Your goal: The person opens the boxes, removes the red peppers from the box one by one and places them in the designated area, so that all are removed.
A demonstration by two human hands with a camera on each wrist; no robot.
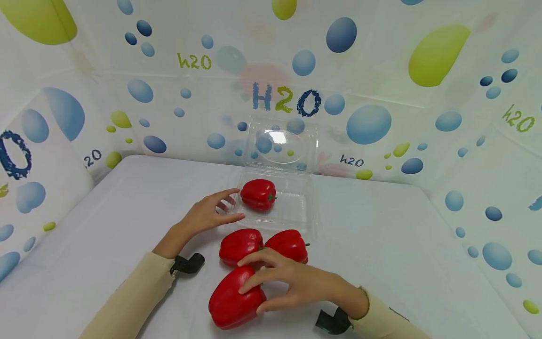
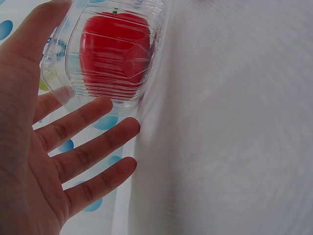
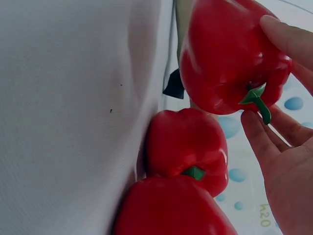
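Note:
My right hand (image 1: 292, 280) grips a red bell pepper (image 1: 230, 301) from its right side, fingers over the top and thumb lower down. In the right wrist view this pepper (image 3: 230, 54) hangs clear of the cloth, its green stem toward the palm. Two more red peppers, a left one (image 1: 239, 247) and a right one (image 1: 287, 243), lie just beyond it. My left hand (image 1: 207, 214), fingers spread, is at the left edge of a clear plastic clamshell box (image 1: 294, 207); whether it touches is unclear. One pepper (image 1: 258, 194) lies in the box's left half.
The box's clear lid (image 1: 281, 141) stands raised against the patterned backdrop (image 1: 368, 125). A white cloth (image 1: 381, 235) covers the table. Black straps (image 1: 188, 263) sit at both wrists, below beige sleeves (image 1: 131, 292).

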